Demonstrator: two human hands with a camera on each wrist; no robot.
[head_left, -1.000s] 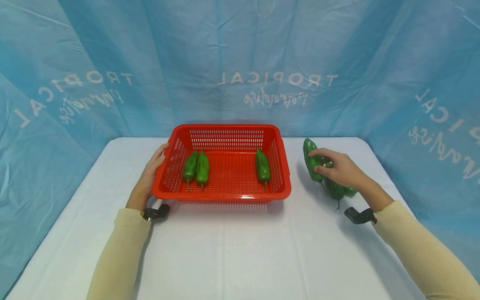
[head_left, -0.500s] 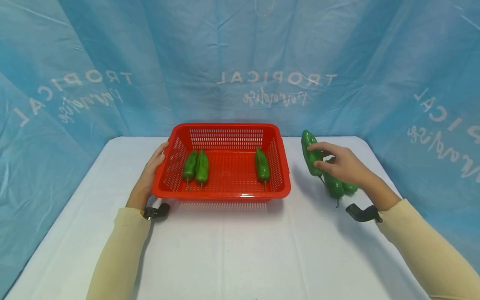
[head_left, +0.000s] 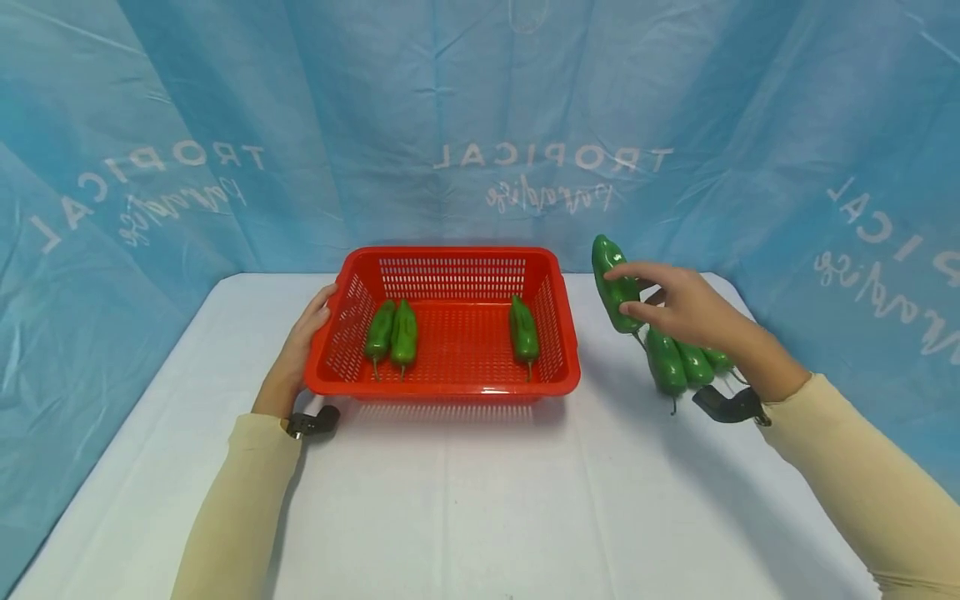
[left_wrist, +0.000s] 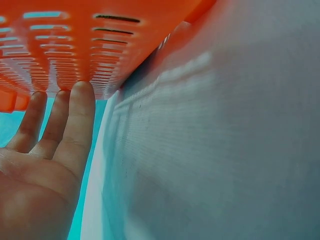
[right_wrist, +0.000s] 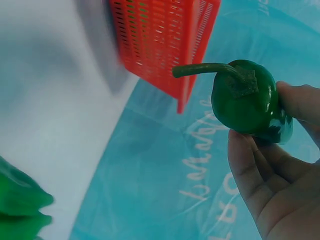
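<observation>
A glossy dark-green pepper (head_left: 617, 290), slightly wrinkled, its stem end low and tip tilted up, is held above the white counter (head_left: 487, 500) in a person's right hand (head_left: 688, 307), the grip clamped on it between thumb and fingers. Three loose peppers (head_left: 666, 364) lie side by side near the right edge. The left hand (head_left: 298, 343) rests extended fingers against the left wall of a red basket (head_left: 442, 389), its grip apart. Inside, two peppers (head_left: 404, 333) sit left, another pepper (head_left: 524, 331) right, mesh floor between. White cloth separates basket from loose peppers; a blue curtain (head_left: 480, 100) rises just behind.
</observation>
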